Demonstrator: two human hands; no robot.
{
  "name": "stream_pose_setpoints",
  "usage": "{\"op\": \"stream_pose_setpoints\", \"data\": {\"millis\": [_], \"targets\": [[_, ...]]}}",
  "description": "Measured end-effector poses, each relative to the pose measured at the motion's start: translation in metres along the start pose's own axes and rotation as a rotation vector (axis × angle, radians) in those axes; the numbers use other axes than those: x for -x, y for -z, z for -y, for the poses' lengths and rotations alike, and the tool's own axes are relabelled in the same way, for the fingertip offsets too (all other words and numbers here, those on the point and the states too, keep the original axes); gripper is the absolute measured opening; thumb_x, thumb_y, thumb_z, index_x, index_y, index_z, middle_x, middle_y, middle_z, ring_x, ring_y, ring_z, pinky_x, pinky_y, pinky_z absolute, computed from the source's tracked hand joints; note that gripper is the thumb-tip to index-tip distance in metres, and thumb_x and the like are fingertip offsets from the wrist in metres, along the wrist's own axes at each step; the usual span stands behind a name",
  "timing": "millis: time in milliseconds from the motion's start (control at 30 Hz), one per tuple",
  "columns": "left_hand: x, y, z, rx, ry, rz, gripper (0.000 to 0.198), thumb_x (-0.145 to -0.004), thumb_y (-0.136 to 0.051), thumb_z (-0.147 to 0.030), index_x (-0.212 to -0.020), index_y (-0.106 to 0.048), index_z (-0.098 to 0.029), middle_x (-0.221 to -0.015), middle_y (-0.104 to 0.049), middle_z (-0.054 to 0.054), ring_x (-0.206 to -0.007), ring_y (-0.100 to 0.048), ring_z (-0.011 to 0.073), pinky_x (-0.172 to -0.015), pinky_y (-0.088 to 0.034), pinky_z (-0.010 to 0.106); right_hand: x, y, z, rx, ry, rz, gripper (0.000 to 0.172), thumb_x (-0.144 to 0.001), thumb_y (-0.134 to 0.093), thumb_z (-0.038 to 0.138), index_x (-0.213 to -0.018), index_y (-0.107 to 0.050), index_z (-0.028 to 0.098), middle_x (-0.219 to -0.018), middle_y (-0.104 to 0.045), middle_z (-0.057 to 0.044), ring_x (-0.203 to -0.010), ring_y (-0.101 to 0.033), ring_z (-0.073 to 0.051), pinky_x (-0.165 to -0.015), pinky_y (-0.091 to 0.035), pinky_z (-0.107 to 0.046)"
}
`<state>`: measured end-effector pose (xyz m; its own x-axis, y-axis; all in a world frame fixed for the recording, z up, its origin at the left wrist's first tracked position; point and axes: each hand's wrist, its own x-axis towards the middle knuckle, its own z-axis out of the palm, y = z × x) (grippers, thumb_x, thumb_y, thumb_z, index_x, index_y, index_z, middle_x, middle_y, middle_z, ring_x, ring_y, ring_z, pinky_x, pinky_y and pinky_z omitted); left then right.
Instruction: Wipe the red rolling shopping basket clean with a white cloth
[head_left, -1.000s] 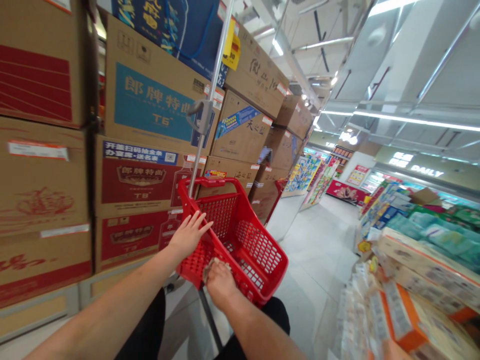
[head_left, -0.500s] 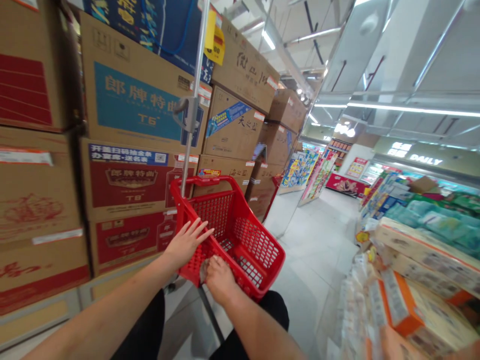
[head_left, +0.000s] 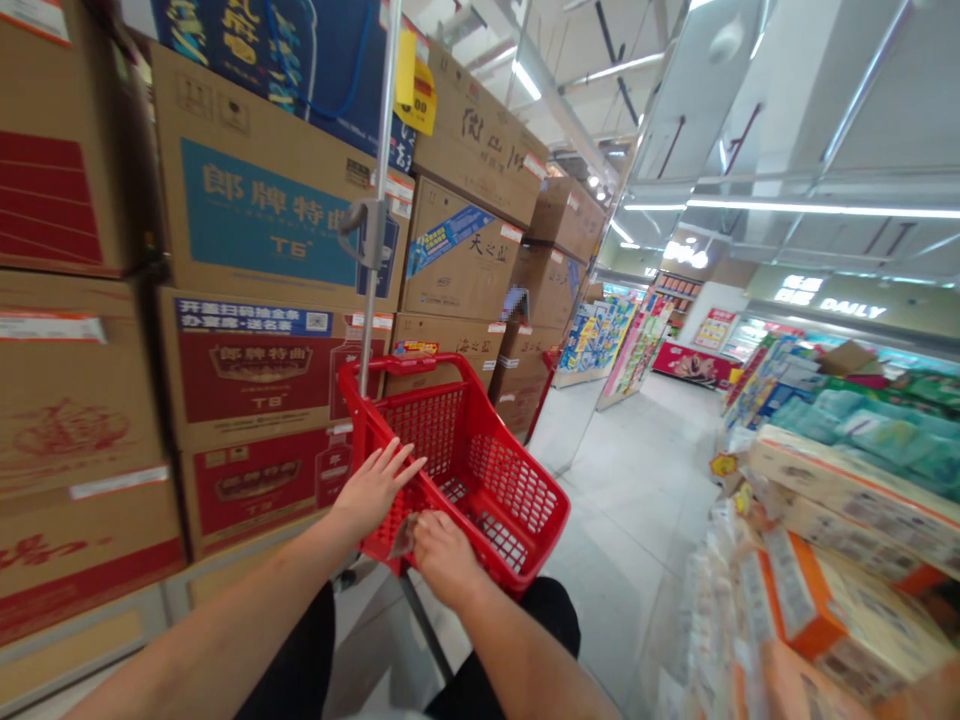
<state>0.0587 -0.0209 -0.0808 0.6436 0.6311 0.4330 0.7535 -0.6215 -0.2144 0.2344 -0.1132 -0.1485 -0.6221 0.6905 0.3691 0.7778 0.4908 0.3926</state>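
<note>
A red plastic shopping basket (head_left: 525,488) with perforated walls stands in front of me on a cart frame, and nothing lies inside it. My left hand (head_left: 377,488) rests on its near side by the rim, fingers stretched and spread. Lower down, my right hand (head_left: 444,552) is closed on a small greyish-brown cloth (head_left: 405,537) against the basket's outer wall. The fingers partly hide the cloth. A metal pole (head_left: 379,190) with a grey clamp rises behind the basket's left corner.
Stacked cardboard cartons (head_left: 262,370) form a wall at the left. A mirrored panel (head_left: 574,420) stands beyond the basket. At the right, packaged goods (head_left: 840,610) are piled beside the pale floor (head_left: 637,470). My dark-clothed knees flank the cart frame.
My right hand has shifted slightly, and more of the cloth shows at its left. My left hand stays spread on the basket. The view has tilted a little.
</note>
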Motion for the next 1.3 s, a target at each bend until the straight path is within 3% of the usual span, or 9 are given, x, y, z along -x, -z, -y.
{"op": "stream_pose_setpoints", "data": {"millis": [67,200,333,500,633,833,967,1133,1300], "targets": [[0.000,-0.002,0.001,0.003,-0.005,-0.009,0.072,-0.075,-0.044,-0.002,-0.140,-0.035,-0.031,-0.149,-0.032,0.006,-0.140,-0.019,0.0275,-0.110,-0.026,0.043,0.000,0.000,0.001,-0.005,0.010,0.000,0.027,-0.090,-0.047,0.017,-0.107,-0.065,0.008,-0.114,-0.062,-0.013,-0.119,-0.045,-0.024,-0.102,-0.036,-0.039],[-0.002,-0.012,0.003,-0.004,-0.025,-0.086,0.077,-0.071,-0.040,0.004,-0.139,-0.038,-0.032,-0.148,-0.035,0.005,-0.140,-0.020,0.0263,-0.110,-0.027,0.044,-0.004,0.004,0.001,-0.003,0.070,0.086,0.015,-0.084,-0.056,0.021,-0.085,-0.069,0.013,-0.086,-0.067,-0.007,-0.101,-0.053,-0.022,-0.095,-0.041,-0.036],[-0.006,-0.017,0.003,-0.043,-0.026,-0.150,0.068,-0.076,-0.039,0.002,-0.135,-0.045,-0.029,-0.145,-0.039,0.006,-0.139,-0.024,0.0290,-0.108,-0.029,0.047,-0.007,0.005,-0.003,0.010,0.021,0.054,0.020,-0.089,-0.049,0.022,-0.092,-0.067,0.013,-0.101,-0.065,-0.008,-0.104,-0.050,-0.021,-0.092,-0.041,-0.037],[-0.008,-0.014,0.005,-0.053,-0.048,-0.125,0.071,-0.073,-0.041,0.003,-0.135,-0.044,-0.031,-0.145,-0.040,0.006,-0.138,-0.025,0.0286,-0.108,-0.029,0.044,0.000,0.003,-0.003,-0.008,0.101,0.252,0.011,-0.079,-0.061,0.021,-0.073,-0.067,0.014,-0.079,-0.066,-0.005,-0.093,-0.054,-0.022,-0.087,-0.042,-0.040],[-0.007,-0.016,0.005,-0.046,-0.034,-0.121,0.069,-0.074,-0.043,0.000,-0.135,-0.044,-0.032,-0.146,-0.039,0.004,-0.139,-0.024,0.0273,-0.109,-0.028,0.043,-0.004,0.008,-0.003,-0.009,-0.010,0.054,0.020,-0.089,-0.048,0.024,-0.086,-0.066,0.014,-0.095,-0.065,-0.007,-0.103,-0.050,-0.021,-0.088,-0.041,-0.037],[-0.007,-0.020,0.006,0.014,-0.032,-0.132,0.071,-0.072,-0.040,0.000,-0.136,-0.044,-0.032,-0.146,-0.038,0.004,-0.139,-0.023,0.0265,-0.108,-0.027,0.043,-0.015,0.008,0.002,0.007,-0.054,0.198,0.016,-0.079,-0.060,0.021,-0.065,-0.064,0.014,-0.072,-0.063,-0.006,-0.086,-0.053,-0.022,-0.080,-0.045,-0.037],[-0.008,-0.024,0.008,0.051,-0.014,-0.135,0.072,-0.069,-0.043,-0.003,-0.135,-0.044,-0.033,-0.147,-0.038,0.002,-0.140,-0.023,0.0256,-0.108,-0.027,0.043,-0.013,0.010,-0.001,0.014,-0.103,0.042,0.022,-0.089,-0.047,0.023,-0.090,-0.067,0.013,-0.098,-0.064,-0.009,-0.101,-0.050,-0.021,-0.088,-0.042,-0.036],[-0.008,-0.025,0.007,0.061,-0.020,-0.148,0.075,-0.067,-0.041,-0.002,-0.136,-0.043,-0.033,-0.147,-0.037,0.000,-0.140,-0.021,0.0244,-0.108,-0.027,0.043,-0.004,0.012,-0.004,-0.002,0.020,0.197,0.015,-0.083,-0.056,0.022,-0.077,-0.067,0.014,-0.082,-0.066,-0.004,-0.094,-0.053,-0.018,-0.097,-0.038,-0.033],[-0.010,-0.027,0.008,0.061,-0.008,-0.135,0.075,-0.066,-0.043,-0.002,-0.135,-0.045,-0.033,-0.148,-0.036,0.002,-0.140,-0.022,0.0250,-0.107,-0.028,0.042,-0.004,0.011,-0.004,-0.003,-0.062,0.025,0.022,-0.089,-0.047,0.023,-0.092,-0.066,0.013,-0.096,-0.066,-0.006,-0.106,-0.050,-0.019,-0.095,-0.039,-0.033]]}}
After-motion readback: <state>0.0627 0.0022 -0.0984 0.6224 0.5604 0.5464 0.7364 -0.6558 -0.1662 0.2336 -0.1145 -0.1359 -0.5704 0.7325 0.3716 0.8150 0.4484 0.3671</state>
